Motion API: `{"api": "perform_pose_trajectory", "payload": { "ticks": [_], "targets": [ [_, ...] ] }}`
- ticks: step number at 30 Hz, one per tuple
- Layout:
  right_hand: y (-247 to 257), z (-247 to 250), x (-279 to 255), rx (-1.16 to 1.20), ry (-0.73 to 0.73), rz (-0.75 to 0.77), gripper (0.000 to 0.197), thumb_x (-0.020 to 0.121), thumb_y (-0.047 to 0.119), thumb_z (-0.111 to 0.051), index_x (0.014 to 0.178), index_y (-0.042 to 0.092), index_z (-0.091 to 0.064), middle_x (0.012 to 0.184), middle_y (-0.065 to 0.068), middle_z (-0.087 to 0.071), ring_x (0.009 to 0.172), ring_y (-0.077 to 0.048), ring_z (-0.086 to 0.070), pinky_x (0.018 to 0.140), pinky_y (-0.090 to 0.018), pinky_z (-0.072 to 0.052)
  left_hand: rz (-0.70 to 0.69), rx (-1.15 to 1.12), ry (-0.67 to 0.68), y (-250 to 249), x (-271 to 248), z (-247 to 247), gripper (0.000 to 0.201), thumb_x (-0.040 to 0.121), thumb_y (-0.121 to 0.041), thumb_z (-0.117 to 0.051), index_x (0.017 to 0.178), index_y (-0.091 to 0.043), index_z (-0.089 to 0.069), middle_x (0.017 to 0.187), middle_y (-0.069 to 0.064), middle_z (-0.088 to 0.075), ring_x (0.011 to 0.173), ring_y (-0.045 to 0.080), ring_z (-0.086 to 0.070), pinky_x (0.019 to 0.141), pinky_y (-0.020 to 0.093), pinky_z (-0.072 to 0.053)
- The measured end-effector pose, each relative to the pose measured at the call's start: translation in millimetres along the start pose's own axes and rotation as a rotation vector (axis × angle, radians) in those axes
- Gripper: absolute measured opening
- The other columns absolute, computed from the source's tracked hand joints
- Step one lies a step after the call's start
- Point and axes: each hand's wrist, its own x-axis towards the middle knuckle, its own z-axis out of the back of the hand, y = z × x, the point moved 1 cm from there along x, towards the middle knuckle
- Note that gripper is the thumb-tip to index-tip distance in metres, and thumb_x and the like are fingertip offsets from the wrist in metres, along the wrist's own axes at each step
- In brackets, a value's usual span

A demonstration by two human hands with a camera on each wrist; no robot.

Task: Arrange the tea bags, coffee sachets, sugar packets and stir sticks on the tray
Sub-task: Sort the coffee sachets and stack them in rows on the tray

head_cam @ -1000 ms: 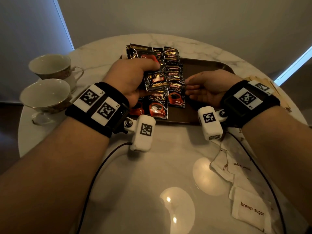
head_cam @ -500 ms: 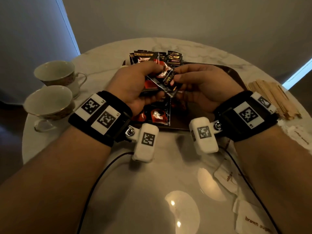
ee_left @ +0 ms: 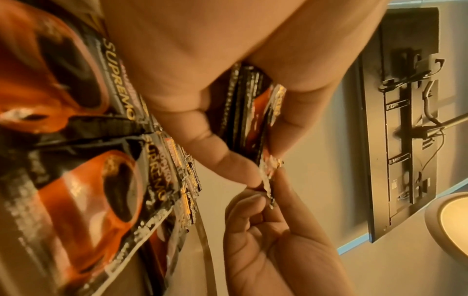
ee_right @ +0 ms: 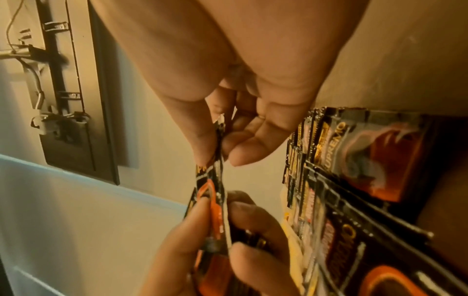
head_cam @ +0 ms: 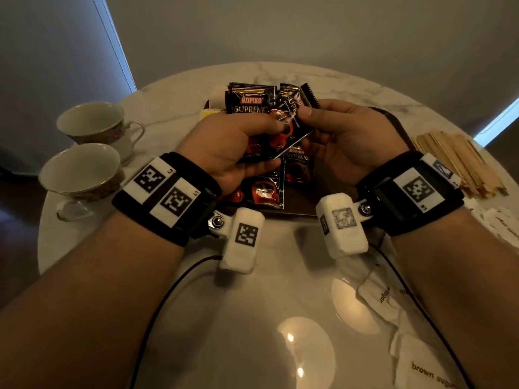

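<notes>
Nearest the viewer, white brown sugar packets (head_cam: 421, 369) lie on the round marble worktop (head_cam: 252, 318), below and to the right of the right wrist. Above them, both hands are raised side by side over a dark tray (head_cam: 306, 203). The left hand (head_cam: 224, 147) grips a stack of black-and-red coffee sachets (head_cam: 247, 108), thumb on top and fingers curled beneath. The right hand (head_cam: 345, 136) pinches one tilted sachet (head_cam: 289, 127) between thumb and forefinger; the left thumb also presses on it. Both wrist views show the fingertips of the two hands meeting on this sachet's edge. Beneath the hands, more coffee sachets (head_cam: 266, 192) lie overlapping on the tray. Right of the right hand, a pile of wooden stir sticks (head_cam: 460, 161) rests on the worktop. Left of the left hand stand two empty teacups (head_cam: 81, 169). Just beyond the left hand, a small yellow item (head_cam: 210, 113) peeks out; what it is cannot be told.
</notes>
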Motion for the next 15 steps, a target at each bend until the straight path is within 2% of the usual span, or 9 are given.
{"api": "perform_pose_trajectory", "payload": {
  "ticks": [4,7,9,12,15],
  "targets": [
    [2,-2,-2,0.109,0.019,0.002,0.03,0.092,0.009,-0.07,0.12,0.0,-0.065,0.105,-0.012,-0.074,0.085,-0.019,-0.071,0.073,-0.026,-0.058,-0.004,-0.072,-0.043,-1,1,-1,0.017,0.088,-0.006,-0.076,0.104,-0.004,-0.072,0.087,0.009,-0.077,0.073,0.02,-0.075,0.06,0.029,-0.059],
    [2,-4,-5,0.041,0.044,-0.029,0.01,0.093,0.002,-0.066,0.103,0.006,-0.066,0.094,-0.009,-0.075,0.078,-0.016,-0.072,0.074,-0.029,-0.06,-0.005,-0.084,-0.036,-1,-2,-2,0.015,0.089,-0.008,-0.077,0.102,-0.003,-0.073,0.087,0.009,-0.078,0.075,0.019,-0.076,0.06,0.028,-0.06],
    [4,-2,-6,0.021,-0.014,-0.046,0.008,0.095,0.0,-0.062,0.097,0.008,-0.065,0.091,-0.008,-0.075,0.074,-0.015,-0.072,0.071,-0.028,-0.06,0.002,-0.076,-0.034,0,-3,-3,0.017,0.088,-0.011,-0.079,0.103,-0.004,-0.073,0.092,0.01,-0.079,0.081,0.021,-0.077,0.06,0.027,-0.06],
    [4,8,-7,0.028,-0.17,-0.106,0.015,0.093,0.0,-0.059,0.107,0.006,-0.063,0.094,-0.009,-0.068,0.072,-0.018,-0.071,0.063,-0.03,-0.06,-0.041,-0.089,-0.098,-3,-4,0,0.012,0.092,-0.016,-0.073,0.101,-0.009,-0.07,0.088,0.007,-0.073,0.081,0.02,-0.073,0.061,0.029,-0.06],
    [1,20,-11,-0.107,-0.255,-0.216,0.014,0.092,0.002,-0.061,0.105,0.007,-0.064,0.085,-0.007,-0.067,0.072,-0.019,-0.071,0.065,-0.031,-0.06,-0.079,-0.139,-0.131,-6,-3,4,0.029,0.093,-0.018,-0.063,0.118,-0.005,-0.067,0.092,0.009,-0.069,0.077,0.022,-0.072,0.061,0.033,-0.059]
  ]
}}
